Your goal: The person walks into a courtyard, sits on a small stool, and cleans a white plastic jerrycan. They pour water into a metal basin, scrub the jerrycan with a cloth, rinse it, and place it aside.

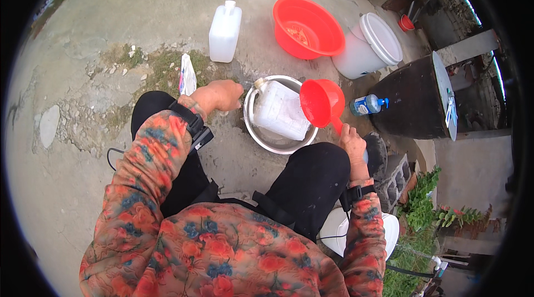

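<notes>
My right hand is closed round the handle of a red plastic water scoop. The scoop is tilted over the right rim of a round metal basin, its bowl turned toward a jug. That translucent white jug lies on its side in the basin, its neck pointing up and left. My left hand is closed just left of the basin; what its fingers hold, if anything, cannot be made out. Beside that wrist stands a white packet, its lower part hidden.
Another white jug stands beyond the basin. Farther right are a large red tub, a lidded white bucket, a clear pump bottle and a dark barrel. Hollow blocks lie by my right forearm.
</notes>
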`<state>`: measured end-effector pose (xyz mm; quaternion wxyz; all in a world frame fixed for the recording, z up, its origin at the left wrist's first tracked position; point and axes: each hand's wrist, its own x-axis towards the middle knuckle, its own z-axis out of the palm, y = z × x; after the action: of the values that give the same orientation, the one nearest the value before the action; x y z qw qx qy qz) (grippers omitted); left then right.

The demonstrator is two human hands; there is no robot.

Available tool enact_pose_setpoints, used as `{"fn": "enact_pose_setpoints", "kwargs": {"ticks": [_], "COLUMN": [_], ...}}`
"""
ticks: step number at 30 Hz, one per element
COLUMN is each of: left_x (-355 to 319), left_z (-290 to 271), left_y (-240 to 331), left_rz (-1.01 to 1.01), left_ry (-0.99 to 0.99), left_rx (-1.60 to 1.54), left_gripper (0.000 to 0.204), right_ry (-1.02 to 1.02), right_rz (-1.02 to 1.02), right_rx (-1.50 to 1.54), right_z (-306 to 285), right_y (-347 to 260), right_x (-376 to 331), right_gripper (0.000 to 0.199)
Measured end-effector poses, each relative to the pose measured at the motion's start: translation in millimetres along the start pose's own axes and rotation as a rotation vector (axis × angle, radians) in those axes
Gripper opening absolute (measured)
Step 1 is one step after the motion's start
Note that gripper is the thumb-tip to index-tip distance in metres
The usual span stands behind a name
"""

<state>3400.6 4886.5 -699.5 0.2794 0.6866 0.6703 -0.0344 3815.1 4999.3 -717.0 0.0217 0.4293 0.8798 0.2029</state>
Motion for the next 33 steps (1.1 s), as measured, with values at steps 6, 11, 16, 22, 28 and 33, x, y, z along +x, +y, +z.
{"fn": "enact_pose_setpoints", "kwargs": {"ticks": [6,11,16,22,28,33], "left_x": [-0.4,1.7,1.9,8.5,21.3,16.8], "left_z": [-3.4,-0.5,0.5,3.6,10.1,6.5], "left_y": [1.5,-0.6,-1.0,6.2,14.6,18.6], "left_rz": [-0.011,-0.041,-0.054,-0.059,0.043,0.132], "left_ry": [-0.036,-0.035,-0.029,0.027,0.154,0.193], "left_rx": [-0.001,0.005,-0.004,-0.028,-0.221,-0.465], "left_gripper": [0.037,0.039,0.037,0.040,0.043,0.048], "right_ry": [0.149,0.046,0.081,0.350,0.376,-0.064], "right_rz": [-0.006,0.270,0.668,1.408,1.753,1.387], "right_rx": [-0.137,-0.068,0.231,0.568,0.571,0.076], "right_z": [-30.9,-51.1,-51.9,-48.7,-63.7,-66.6], "right_y": [5.2,18.7,62.0,107.0,113.2,111.2], "right_x": [-6.8,-48.6,-148.8,-296.7,-393.8,-410.9], "right_gripper": [0.037,0.049,0.046,0.023,0.022,0.036]}}
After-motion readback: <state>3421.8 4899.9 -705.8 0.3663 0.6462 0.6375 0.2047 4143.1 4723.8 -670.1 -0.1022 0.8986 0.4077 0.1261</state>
